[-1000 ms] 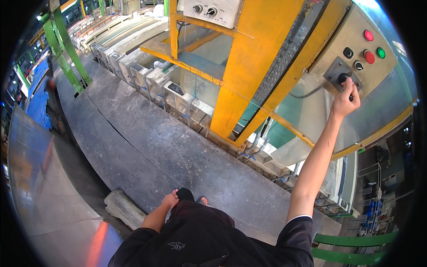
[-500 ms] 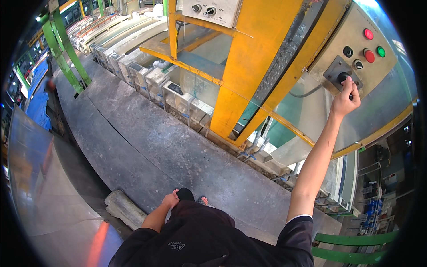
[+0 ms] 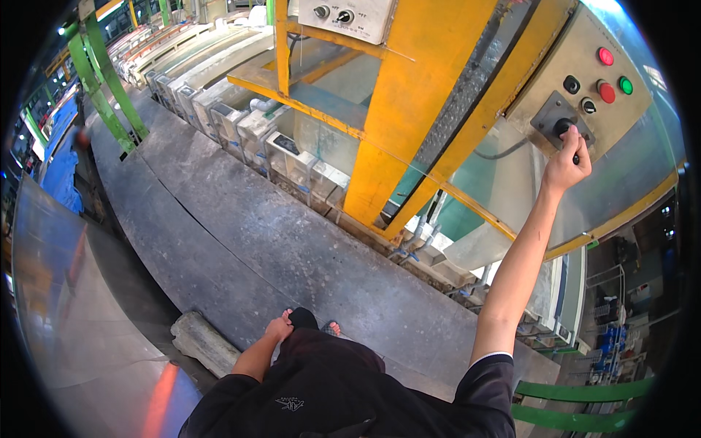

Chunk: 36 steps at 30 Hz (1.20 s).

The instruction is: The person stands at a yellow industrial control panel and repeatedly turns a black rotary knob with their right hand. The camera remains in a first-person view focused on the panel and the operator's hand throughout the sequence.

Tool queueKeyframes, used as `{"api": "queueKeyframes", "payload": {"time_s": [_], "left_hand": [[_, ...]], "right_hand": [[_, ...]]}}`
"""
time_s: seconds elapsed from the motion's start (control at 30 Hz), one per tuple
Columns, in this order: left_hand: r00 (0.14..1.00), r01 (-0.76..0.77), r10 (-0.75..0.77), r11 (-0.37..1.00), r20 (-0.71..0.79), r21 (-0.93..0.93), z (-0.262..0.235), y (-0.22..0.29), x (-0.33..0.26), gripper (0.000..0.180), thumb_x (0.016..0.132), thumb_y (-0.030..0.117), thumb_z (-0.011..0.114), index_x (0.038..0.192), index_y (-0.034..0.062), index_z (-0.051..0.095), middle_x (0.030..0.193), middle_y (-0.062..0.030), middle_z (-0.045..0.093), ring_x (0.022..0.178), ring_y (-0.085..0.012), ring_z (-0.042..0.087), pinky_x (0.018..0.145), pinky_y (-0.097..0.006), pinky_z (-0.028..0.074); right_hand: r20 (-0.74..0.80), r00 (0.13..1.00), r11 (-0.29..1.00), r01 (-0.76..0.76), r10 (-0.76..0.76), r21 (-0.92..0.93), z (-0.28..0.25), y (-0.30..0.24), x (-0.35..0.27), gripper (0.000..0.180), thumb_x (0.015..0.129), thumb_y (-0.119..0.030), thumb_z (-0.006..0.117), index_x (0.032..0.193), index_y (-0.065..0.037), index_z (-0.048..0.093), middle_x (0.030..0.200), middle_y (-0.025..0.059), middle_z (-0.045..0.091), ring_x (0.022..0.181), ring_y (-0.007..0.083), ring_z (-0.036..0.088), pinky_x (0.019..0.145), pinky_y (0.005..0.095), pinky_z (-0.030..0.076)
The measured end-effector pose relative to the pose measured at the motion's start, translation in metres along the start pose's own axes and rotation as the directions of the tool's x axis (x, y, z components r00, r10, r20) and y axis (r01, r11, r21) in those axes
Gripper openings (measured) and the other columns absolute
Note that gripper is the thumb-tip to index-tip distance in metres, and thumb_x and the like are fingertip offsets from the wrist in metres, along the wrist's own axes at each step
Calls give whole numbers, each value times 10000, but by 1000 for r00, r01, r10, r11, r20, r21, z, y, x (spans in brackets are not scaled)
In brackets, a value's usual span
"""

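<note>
My right hand (image 3: 567,166) is stretched out at the upper right, its fingers closed around the black joystick lever (image 3: 561,126). That lever sits on a grey square plate on a beige control panel (image 3: 558,55). Red and green push buttons and black rotary knobs are also on the panel. Low in the picture, my left hand (image 3: 278,328) is curled closed beside my leg, next to something dark. Whether its fingers hold anything is hidden.
A yellow steel frame (image 3: 409,95) rises beside the panel, with tanks of greenish liquid (image 3: 467,208) behind it. A white switch box (image 3: 358,20) hangs at the top. Grey walkway (image 3: 219,219) runs under my feet. Green rails (image 3: 584,393) stand at the lower right.
Almost nothing differs. My right hand stays on the joystick lever, and my left hand keeps its place; the view has shifted very slightly.
</note>
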<state>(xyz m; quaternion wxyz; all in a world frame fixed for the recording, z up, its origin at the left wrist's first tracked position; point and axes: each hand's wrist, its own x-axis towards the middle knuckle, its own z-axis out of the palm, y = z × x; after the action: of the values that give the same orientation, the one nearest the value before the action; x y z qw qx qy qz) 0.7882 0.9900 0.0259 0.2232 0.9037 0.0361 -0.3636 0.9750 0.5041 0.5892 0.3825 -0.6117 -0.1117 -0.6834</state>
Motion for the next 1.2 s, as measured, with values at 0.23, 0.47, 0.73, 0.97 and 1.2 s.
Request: {"api": "queueKeyframes", "payload": {"time_s": [0.23, 0.47, 0.73, 0.97, 1.2], "left_hand": [[1000, -5, 5, 1000, -18, -8, 9, -9, 9, 369, 725, 300, 519, 1024, 97, 589, 1050, -176, 587, 1005, -343, 541, 887, -407, 426], [1000, -12, 12, 999, -15, -39, 0, 0, 2, 369, 723, 299, 528, 1031, 99, 567, 1030, -160, 598, 999, -339, 545, 881, -410, 429], [1000, -6, 6, 1000, -24, 1, 5, -6, 6, 358, 733, 316, 516, 1017, 109, 586, 1037, -162, 595, 997, -331, 548, 876, -403, 434], [1000, -1, 1, 1000, 18, 6, -1, -6, -13, 349, 755, 325, 486, 980, 97, 621, 1091, -143, 577, 986, -323, 557, 851, -409, 446], [996, -72, 67, 994, 66, 78, 0, -15, -27, 409, 775, 312, 427, 1020, 29, 592, 1060, -191, 577, 973, -345, 559, 857, -412, 436]], "right_hand": [[3, 1000, 1000, 18, -18, 4, 1, 0, 0, 350, 836, -37, 560, 523, -3, 408, 556, -30, 420, 566, 46, 344, 551, 193, 275], [80, 994, 977, 92, -77, -192, 4, 5, -5, 370, 856, -84, 550, 545, -26, 357, 552, -64, 297, 546, 36, 253, 486, 199, 209], [110, 968, 863, 252, -227, -438, 24, -4, -2, 330, 844, -101, 568, 564, -1, 425, 516, -22, 343, 513, 61, 291, 457, 225, 267], [105, 952, 840, 302, -286, -451, 35, -6, -8, 239, 839, -117, 591, 639, 5, 544, 548, 24, 462, 521, 87, 383, 488, 238, 348], [50, 954, 868, 290, -295, -403, 44, -6, -14, 271, 849, -84, 583, 635, 28, 459, 580, 35, 399, 541, 111, 359, 525, 233, 352]]}}
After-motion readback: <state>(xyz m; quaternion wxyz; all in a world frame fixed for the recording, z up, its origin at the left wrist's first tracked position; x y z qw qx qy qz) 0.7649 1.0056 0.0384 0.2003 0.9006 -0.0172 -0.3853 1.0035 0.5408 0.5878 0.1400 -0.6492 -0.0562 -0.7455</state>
